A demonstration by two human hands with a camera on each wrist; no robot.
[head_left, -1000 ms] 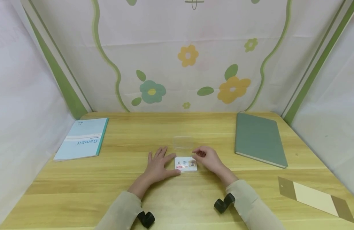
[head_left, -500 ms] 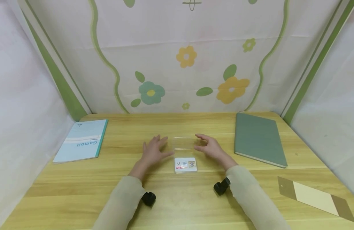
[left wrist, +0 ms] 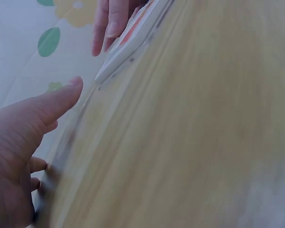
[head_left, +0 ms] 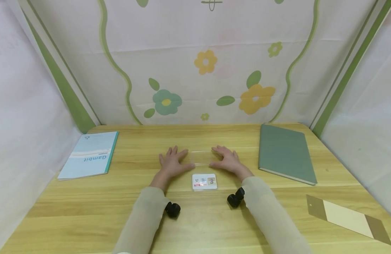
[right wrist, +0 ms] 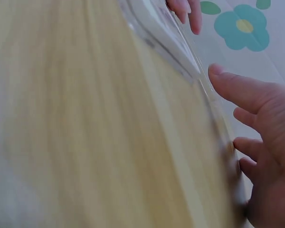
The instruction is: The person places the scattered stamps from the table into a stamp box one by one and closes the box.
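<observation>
A clear plastic cover (head_left: pixel 201 158) lies flat on the wooden table. My left hand (head_left: pixel 172 163) is at its left end, fingers spread, with the thumb tip right at the near left corner. At the opposite end my right hand (head_left: pixel 228 160) has its thumb and forefinger close to the right edge. Just nearer to me sits a white card (head_left: pixel 204 181) with printed text, a red patch and a small picture, resting on a clear base whose rim shows below it. Both wrist views show the white card's edge (left wrist: pixel 118 61) beyond the thumb.
A light blue notebook (head_left: pixel 90 155) lies at the left side of the table (head_left: pixel 195 218). On the right are a green hardcover book (head_left: pixel 286 153) and a brown and cream strip (head_left: pixel 348 218). A flowered curtain (head_left: pixel 202 31) stands behind the table.
Both hands have left the white card and moved forward to the clear cover, then closed in on its two ends. The card and cover have stayed in place.
</observation>
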